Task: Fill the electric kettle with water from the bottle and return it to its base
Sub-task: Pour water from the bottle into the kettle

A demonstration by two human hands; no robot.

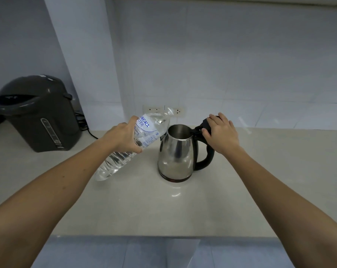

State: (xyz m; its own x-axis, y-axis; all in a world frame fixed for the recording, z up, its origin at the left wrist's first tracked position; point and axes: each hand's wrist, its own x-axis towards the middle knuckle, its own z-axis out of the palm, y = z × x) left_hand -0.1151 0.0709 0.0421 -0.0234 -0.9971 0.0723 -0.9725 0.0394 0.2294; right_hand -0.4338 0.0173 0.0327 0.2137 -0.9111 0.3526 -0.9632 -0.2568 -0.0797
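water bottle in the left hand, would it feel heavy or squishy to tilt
Probably heavy: the water bottle looks mostly full. Its thin ribbed clear plastic likely dents where the left hand grips. The glossy label may be slippery.

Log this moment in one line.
left hand holds tilted bottle | right hand holds lid open | kettle upright on counter | not pouring

A pale beige, smooth stone counter (183,213) runs along a white tiled wall (241,64). Low on the wall sits a white double power socket (154,109). At the far left stands a dark grey plastic hot-water pot (38,117) with a black cable (92,133) beside it. Under the counter edge are pale blue-grey cupboard fronts (86,252). The light is soft and cool.
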